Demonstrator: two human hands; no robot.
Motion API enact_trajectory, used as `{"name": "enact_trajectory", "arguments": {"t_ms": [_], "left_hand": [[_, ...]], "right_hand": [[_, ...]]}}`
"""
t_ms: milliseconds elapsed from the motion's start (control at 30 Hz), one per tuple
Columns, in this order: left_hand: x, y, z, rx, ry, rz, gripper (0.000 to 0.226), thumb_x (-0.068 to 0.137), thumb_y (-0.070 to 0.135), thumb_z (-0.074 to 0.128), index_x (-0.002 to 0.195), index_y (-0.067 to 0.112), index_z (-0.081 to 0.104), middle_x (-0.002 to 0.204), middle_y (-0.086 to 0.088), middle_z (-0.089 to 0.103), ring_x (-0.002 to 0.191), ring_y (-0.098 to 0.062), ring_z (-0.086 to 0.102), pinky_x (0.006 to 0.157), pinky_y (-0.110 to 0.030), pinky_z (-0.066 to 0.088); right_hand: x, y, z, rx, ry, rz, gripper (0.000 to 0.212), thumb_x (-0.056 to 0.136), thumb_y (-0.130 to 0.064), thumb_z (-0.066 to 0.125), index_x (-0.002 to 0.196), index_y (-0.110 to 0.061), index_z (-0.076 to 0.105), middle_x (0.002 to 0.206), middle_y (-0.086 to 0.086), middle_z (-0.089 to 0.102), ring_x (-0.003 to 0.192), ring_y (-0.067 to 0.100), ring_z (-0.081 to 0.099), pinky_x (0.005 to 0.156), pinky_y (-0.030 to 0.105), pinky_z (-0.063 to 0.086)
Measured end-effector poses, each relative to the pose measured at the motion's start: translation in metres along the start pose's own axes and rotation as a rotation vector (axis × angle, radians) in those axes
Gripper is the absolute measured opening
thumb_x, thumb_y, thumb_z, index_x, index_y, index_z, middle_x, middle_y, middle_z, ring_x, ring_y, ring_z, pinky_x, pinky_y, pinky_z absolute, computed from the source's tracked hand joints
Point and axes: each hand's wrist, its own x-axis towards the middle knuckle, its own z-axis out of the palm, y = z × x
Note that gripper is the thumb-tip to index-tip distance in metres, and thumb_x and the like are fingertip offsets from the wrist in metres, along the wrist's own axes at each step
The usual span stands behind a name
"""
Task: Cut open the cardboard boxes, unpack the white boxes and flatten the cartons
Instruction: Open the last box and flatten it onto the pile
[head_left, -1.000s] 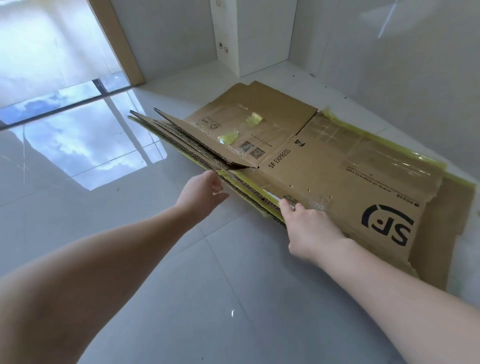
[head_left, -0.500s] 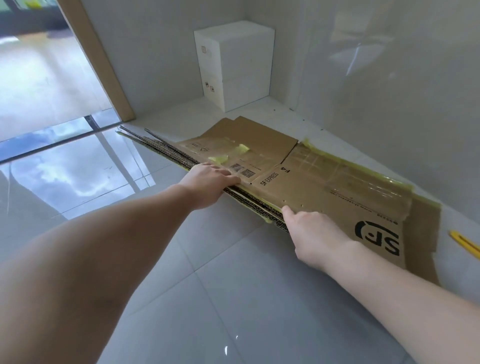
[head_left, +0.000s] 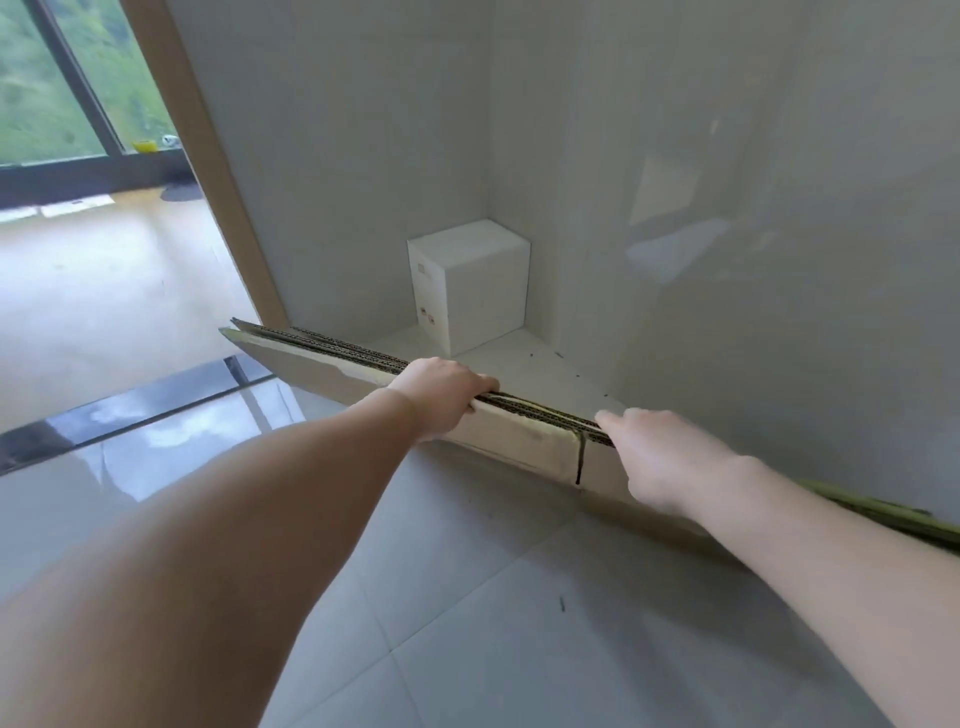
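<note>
Cardboard stack (head_left: 519, 434) now tipped up on edge off floor; both hands, left (head_left: 441, 397) and right (head_left: 670, 462), fingers clamped on top edge. White boxes (head_left: 470, 283) at twelve o'clock. Flattening looks done.

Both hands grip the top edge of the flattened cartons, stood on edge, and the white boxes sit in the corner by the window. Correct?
Not quite. In the head view the white boxes stand in the wall corner, not by the window. Both the left hand and right hand do grip the flattened cartons.
</note>
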Motion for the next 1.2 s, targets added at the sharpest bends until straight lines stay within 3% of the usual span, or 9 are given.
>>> {"name": "enact_trajectory", "arguments": {"t_ms": [100,200,367,500,633,833,967,1033,1200], "left_hand": [[-0.011,-0.008,-0.095,-0.046,-0.029,-0.062,0.03,0.091,0.02,0.051,0.118,0.032,0.054,0.092,-0.001,0.064,0.09,-0.028,0.059,0.066,-0.031,0.041],[-0.031,-0.026,-0.207,-0.077,-0.09,-0.112,0.031,0.088,0.022,0.055,0.117,0.031,0.057,0.098,0.0,0.065,0.094,-0.027,0.059,0.068,-0.03,0.04],[-0.086,-0.06,-0.418,-0.131,-0.135,-0.243,0.022,0.08,0.025,0.064,0.102,0.028,0.061,0.087,0.002,0.063,0.088,-0.025,0.06,0.065,-0.026,0.038],[-0.146,-0.078,-0.58,-0.092,-0.133,-0.347,0.017,0.077,0.033,0.07,0.087,0.032,0.056,0.069,0.012,0.049,0.075,-0.02,0.054,0.062,-0.027,0.037],[-0.211,-0.094,-0.694,-0.008,-0.092,-0.448,0.021,0.074,0.04,0.071,0.083,0.034,0.053,0.065,0.015,0.045,0.067,-0.016,0.047,0.056,-0.028,0.03],[-0.314,-0.123,-0.775,-0.014,-0.071,-0.646,0.029,0.07,0.047,0.071,0.062,0.035,0.046,0.063,0.012,0.052,0.058,-0.004,0.05,0.05,-0.026,0.032],[-0.368,-0.138,-0.805,-0.028,-0.109,-0.746,0.03,0.071,0.045,0.074,0.059,0.032,0.049,0.061,0.01,0.053,0.052,-0.001,0.048,0.048,-0.025,0.031],[-0.392,-0.147,-0.815,-0.013,-0.126,-0.798,0.03,0.07,0.044,0.074,0.059,0.03,0.05,0.061,0.009,0.053,0.049,-0.002,0.047,0.048,-0.024,0.03],[-0.446,-0.161,-0.818,-0.027,-0.188,-0.995,0.028,0.069,0.042,0.076,0.066,0.025,0.054,0.063,0.006,0.057,0.056,-0.009,0.053,0.051,-0.026,0.037]], "right_hand": [[-0.007,0.009,-0.098,-0.009,-0.011,-0.019,0.031,0.076,0.007,0.038,0.096,-0.016,0.044,0.074,0.0,0.043,0.073,0.025,0.047,0.055,0.031,0.034],[-0.012,0.008,-0.217,-0.04,-0.027,-0.094,0.029,0.078,0.004,0.039,0.096,-0.018,0.046,0.085,0.004,0.052,0.081,0.026,0.054,0.059,0.031,0.037],[-0.027,-0.008,-0.436,-0.098,-0.079,-0.244,0.029,0.079,0.001,0.039,0.095,-0.022,0.046,0.079,-0.004,0.044,0.064,0.012,0.042,0.049,0.029,0.03],[-0.047,-0.03,-0.597,-0.106,-0.057,-0.373,0.039,0.078,0.0,0.039,0.102,-0.027,0.052,0.091,-0.004,0.052,0.08,0.019,0.053,0.062,0.032,0.044],[-0.06,-0.066,-0.714,-0.163,-0.011,-0.517,0.032,0.077,-0.003,0.052,0.098,-0.027,0.056,0.093,-0.006,0.055,0.083,0.021,0.057,0.059,0.029,0.044],[-0.069,-0.157,-0.81,-0.284,0.139,-0.751,0.026,0.075,-0.012,0.07,0.093,-0.024,0.055,0.078,-0.014,0.046,0.065,0.004,0.047,0.049,0.024,0.032],[-0.069,-0.216,-0.837,-0.33,0.188,-0.865,0.028,0.076,-0.016,0.073,0.091,-0.024,0.051,0.08,-0.008,0.049,0.071,0.014,0.051,0.054,0.026,0.037],[-0.062,-0.245,-0.847,-0.344,0.218,-0.934,0.027,0.076,-0.017,0.073,0.093,-0.021,0.052,0.079,-0.008,0.047,0.067,0.01,0.047,0.051,0.025,0.034],[-0.045,-0.319,-0.852,-0.321,0.2,-1.1,0.031,0.076,-0.018,0.075,0.099,-0.023,0.055,0.089,-0.002,0.056,0.075,0.016,0.051,0.056,0.028,0.036]]}}
